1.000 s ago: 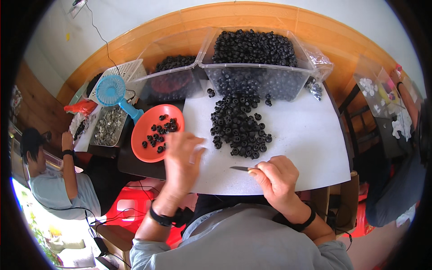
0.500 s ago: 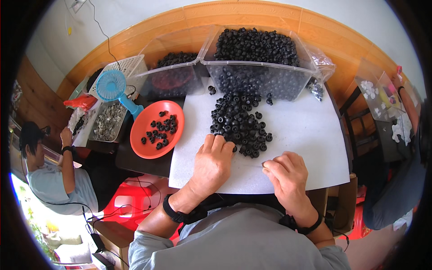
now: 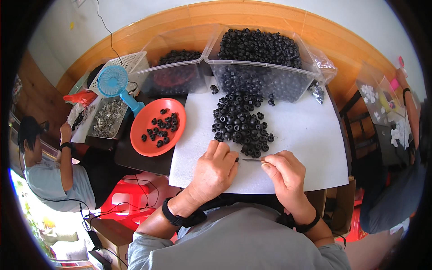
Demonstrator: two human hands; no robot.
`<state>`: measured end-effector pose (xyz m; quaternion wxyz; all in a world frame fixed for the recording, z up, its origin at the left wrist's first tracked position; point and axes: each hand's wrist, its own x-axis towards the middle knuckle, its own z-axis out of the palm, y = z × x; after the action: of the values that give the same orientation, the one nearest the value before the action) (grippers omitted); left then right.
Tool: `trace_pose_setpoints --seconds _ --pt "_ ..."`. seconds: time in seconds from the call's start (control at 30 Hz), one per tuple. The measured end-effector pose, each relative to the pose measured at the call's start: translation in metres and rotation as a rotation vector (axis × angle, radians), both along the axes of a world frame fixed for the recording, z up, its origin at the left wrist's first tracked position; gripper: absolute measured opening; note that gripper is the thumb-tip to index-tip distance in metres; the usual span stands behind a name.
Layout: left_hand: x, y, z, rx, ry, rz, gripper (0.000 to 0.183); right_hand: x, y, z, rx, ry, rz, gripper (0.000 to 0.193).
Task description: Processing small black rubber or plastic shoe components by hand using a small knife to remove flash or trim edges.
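A small round black part (image 3: 236, 159) pokes out at the fingertips of my left hand (image 3: 215, 168), which is closed on it. My right hand (image 3: 284, 173) grips a thin blade (image 3: 251, 160) whose tip points left toward that part, with a small gap between. The handle, if there is one, is hidden in my fingers. Just beyond both hands lies a heap of black parts (image 3: 240, 121), each with a round hole or knob, on the white sheet (image 3: 310, 148). Left of my left hand, an orange-red plate (image 3: 146, 119) holds several similar black parts.
Two clear plastic bins, one at the back middle (image 3: 270, 67) and one further left (image 3: 175, 76), hold more black parts. A blue handheld fan (image 3: 113, 82) stands beside the plate. People sit at the far left (image 3: 58, 175) and far right (image 3: 396, 189).
My left hand has drawn slightly back from the heap and now shows a black part at its fingertips. The blade in my right hand has come into clearer view, pointing left.
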<state>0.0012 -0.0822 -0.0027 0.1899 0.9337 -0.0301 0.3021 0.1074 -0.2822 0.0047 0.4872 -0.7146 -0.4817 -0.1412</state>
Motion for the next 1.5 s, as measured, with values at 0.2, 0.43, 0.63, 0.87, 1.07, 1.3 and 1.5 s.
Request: trace_pose_setpoints --seconds 0.2,0.43,0.63,0.87,1.07,1.3,1.5 --pt "-0.009 0.008 0.001 -0.445 0.039 -0.113 0.027 -0.001 0.014 -0.004 0.056 0.029 -0.020 0.017" --pt "-0.017 0.010 0.001 -1.596 0.237 -0.393 0.025 0.001 0.017 -0.010 0.070 0.058 -0.036 0.018" --pt "-0.017 0.005 -0.003 -1.718 0.250 -0.420 0.026 0.000 0.016 -0.007 0.025 0.037 -0.034 0.018" --pt "-0.017 0.007 -0.013 -1.797 0.240 -0.515 0.029 0.001 0.016 -0.011 0.079 0.064 -0.029 0.018" --pt "-0.018 0.002 -0.007 -1.823 0.238 -0.473 0.028 0.000 0.016 -0.009 0.043 0.033 -0.026 0.019" --pt "-0.019 -0.002 -0.005 -1.678 0.240 -0.515 0.031 0.000 0.015 -0.009 0.013 0.014 -0.027 0.020" --pt "-0.019 -0.001 -0.005 -1.729 0.247 -0.470 0.031 0.001 0.015 -0.010 0.041 -0.010 -0.024 0.021"
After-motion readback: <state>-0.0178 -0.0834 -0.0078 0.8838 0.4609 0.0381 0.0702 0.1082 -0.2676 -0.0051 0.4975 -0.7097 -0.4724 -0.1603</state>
